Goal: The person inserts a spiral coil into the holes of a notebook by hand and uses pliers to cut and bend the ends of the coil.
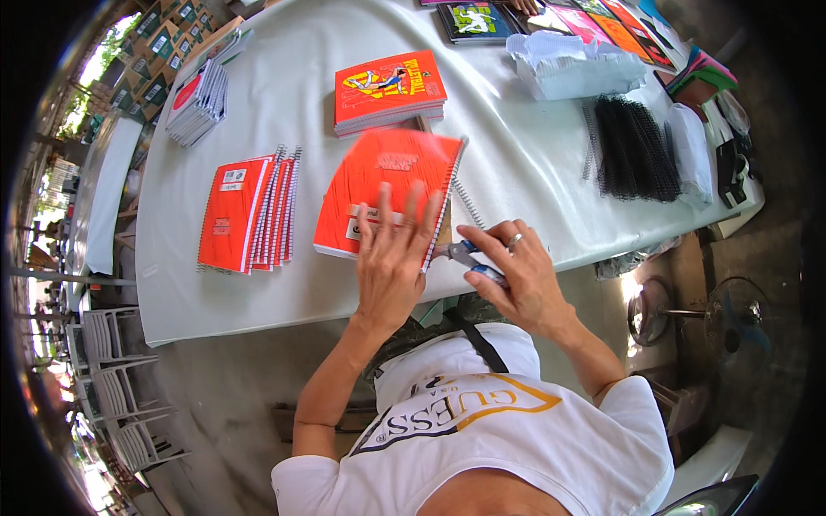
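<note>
An orange-red notebook (391, 163) lies slightly tilted before me at the table's front, its cover somewhat blurred. Across its lower part my left hand (389, 273) is spread flat, fingers apart and slightly smeared. My right hand (527, 288) wraps round a pair of pliers (469, 254) with blue-and-grey handles. The pliers' jaws meet the lower end of the notebook's right edge, where a wire spiral runs; whether they bite on the wire I cannot tell. A loose-looking length of spiral coil (467, 205) sticks out to the right of the notebook.
Left of it, several spiral-bound orange notebooks (231, 215) overlap. Behind stands an orange notebook stack (387, 90); a white-edged stack (198, 101) sits far left. To the right are black coils (632, 148) and white wrapping (572, 67). A fan (736, 322) stands beyond the white-covered table (284, 310).
</note>
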Demonstrator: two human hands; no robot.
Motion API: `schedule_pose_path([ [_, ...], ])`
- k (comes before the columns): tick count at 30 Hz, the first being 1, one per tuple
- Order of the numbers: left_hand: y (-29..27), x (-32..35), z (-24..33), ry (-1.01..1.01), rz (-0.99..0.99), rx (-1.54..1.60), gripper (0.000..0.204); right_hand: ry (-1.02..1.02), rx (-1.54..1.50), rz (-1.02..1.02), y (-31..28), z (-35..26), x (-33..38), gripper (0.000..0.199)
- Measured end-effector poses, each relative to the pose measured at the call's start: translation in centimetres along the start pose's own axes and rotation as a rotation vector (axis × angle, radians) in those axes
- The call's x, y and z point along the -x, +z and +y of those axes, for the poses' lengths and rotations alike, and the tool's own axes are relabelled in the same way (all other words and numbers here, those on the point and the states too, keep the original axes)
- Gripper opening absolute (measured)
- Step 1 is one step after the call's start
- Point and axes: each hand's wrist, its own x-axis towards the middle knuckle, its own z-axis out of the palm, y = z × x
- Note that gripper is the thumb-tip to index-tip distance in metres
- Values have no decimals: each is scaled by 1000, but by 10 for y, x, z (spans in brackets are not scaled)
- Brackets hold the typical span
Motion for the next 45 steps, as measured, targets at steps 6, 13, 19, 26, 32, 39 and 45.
schedule_pose_path([
  [6, 17, -1, 0, -75, 42, -40, 72, 12, 120, -40, 12, -1, 12, 47],
  [13, 17, -4, 2, -88, 85, -48, 69, 19, 149, -5, 13, 0, 10, 45],
  [19, 19, -5, 4, -96, 110, -21, 70, -26, 189, -5, 9, 2, 5, 43],
  [26, 7, 0, -5, -66, 119, 14, 69, 533, -741, -918, -18, 22, -47, 39],
  [32, -58, -18, -98, -199, 324, -215, 59, 117, -355, -378, -30, 69, -87, 42],
  [39, -124, 34, -202, -280, 243, -123, 71, 155, 532, -66, 11, 201, -102, 48],
  [45, -121, 94, -239, -409, -482, 12, 84, 75, 62, 248, 52, 245, -203, 45],
])
